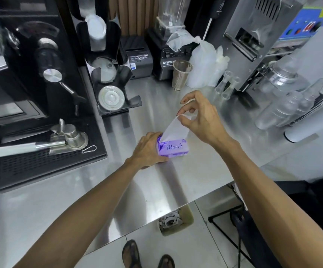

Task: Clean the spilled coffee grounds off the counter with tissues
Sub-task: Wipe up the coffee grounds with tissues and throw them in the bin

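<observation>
Left hand (147, 149) clamps the purple tissue pack (173, 148) mid-desk (176, 182), well back from the near edge; right-hand fingers (185, 120) pinch a half-drawn tissue (174, 129). Risk: a sharp pull may tear the sheet or drag out extras. No grounds discernible.

The stainless-steel counter (64, 192) lies bare in front of and to the left of the purple tissue pack (173, 149). The black perforated drip tray (40, 167) bounds it on the left. The ribbed metal cup (181, 75) and clear plastic bottles (284, 113) block the rear and right.
</observation>
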Tool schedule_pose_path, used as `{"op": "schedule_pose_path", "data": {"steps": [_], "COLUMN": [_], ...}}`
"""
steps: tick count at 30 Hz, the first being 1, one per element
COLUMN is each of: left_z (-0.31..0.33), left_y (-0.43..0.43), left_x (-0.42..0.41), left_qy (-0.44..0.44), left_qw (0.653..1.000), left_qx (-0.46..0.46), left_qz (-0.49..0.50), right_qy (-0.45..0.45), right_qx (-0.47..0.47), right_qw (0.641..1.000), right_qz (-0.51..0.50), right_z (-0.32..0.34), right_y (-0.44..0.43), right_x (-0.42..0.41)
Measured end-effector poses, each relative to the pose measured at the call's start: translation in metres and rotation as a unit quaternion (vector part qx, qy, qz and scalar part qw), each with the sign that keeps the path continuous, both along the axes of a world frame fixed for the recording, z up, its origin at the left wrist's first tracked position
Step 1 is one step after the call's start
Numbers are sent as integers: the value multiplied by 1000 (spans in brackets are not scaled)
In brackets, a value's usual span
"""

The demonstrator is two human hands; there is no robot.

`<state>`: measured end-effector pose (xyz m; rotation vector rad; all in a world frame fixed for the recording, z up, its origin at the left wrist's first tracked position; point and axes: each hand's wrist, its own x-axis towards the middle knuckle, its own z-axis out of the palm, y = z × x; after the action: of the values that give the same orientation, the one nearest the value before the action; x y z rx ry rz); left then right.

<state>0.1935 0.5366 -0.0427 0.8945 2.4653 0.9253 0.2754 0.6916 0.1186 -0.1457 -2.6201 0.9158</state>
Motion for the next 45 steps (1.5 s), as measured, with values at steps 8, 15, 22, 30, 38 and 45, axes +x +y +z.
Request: {"op": "schedule_pose_path", "data": {"steps": [8, 15, 22, 30, 38, 45], "left_z": [79, 110, 95, 54, 60, 45], "left_y": [-33, -124, -218, -274, -281, -308], "left_x": [40, 74, 115, 127, 110, 75], "left_qy": [-158, -131, -114, -252, -356, -252], "left_qw": [937, 908, 900, 850, 797, 913], "left_qx": [260, 307, 264, 259, 314, 204], "left_qz": [172, 254, 327, 382, 374, 247], "right_qy": [31, -41, -180, -286, -319, -278], "right_qx": [-94, -275, -304, -381, -544, -576], "right_qw": [993, 958, 929, 874, 774, 769], "right_qz": [60, 72, 109, 96, 62, -2], "right_z": [59, 35, -40, -95, -108, -109], "right_y": [-28, -53, -113, -167, -187, -209], "right_x": [23, 29, 39, 51, 52, 50]}}
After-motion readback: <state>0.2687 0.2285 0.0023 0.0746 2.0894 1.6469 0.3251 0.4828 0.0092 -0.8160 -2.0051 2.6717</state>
